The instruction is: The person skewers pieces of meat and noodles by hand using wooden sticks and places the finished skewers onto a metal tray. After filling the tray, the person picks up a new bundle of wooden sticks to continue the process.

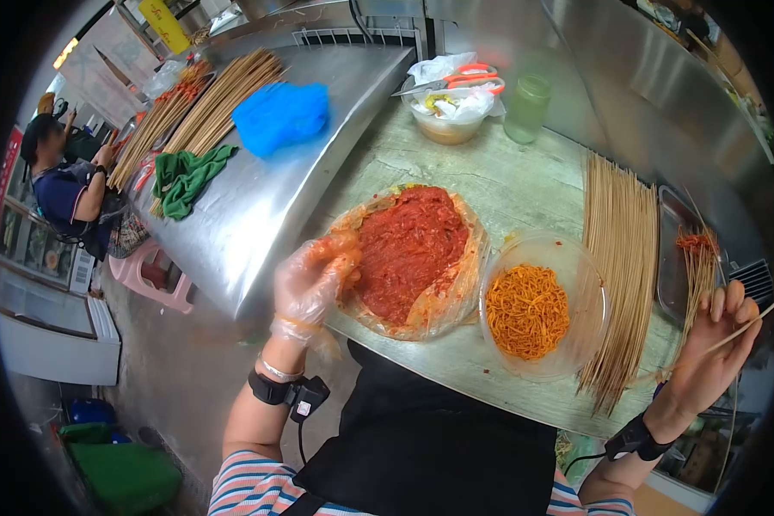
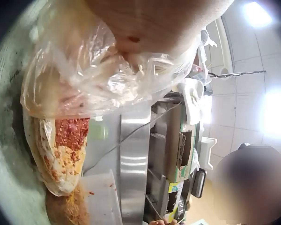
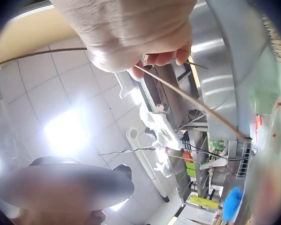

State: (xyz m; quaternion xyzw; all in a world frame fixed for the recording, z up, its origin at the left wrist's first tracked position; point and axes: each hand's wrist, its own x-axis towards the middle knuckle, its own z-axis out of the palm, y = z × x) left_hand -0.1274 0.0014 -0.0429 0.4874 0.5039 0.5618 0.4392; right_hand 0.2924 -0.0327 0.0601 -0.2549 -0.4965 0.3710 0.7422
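Observation:
My left hand (image 1: pixel 314 275), in a clear plastic glove, rests its fingers on the left edge of a plastic-lined dish of red minced paste (image 1: pixel 408 249); the left wrist view shows the glove (image 2: pixel 107 79) and paste (image 2: pixel 70 133). My bare right hand (image 1: pixel 715 344) pinches a thin bamboo skewer (image 1: pixel 731 335) at the right, just off the counter's corner; that skewer (image 3: pixel 187 101) runs from the fingers in the right wrist view. A clear bowl of orange shredded strands (image 1: pixel 529 311) stands between the hands. A row of bare skewers (image 1: pixel 619 267) lies right of it.
A metal tray (image 1: pixel 675 258) with loaded skewers sits at the far right. Behind are a tub with scissors (image 1: pixel 456 86) and a green jar (image 1: pixel 526 107). The steel counter (image 1: pixel 258 198) to the left carries more skewers, a blue bag and a green cloth. A person stands at far left.

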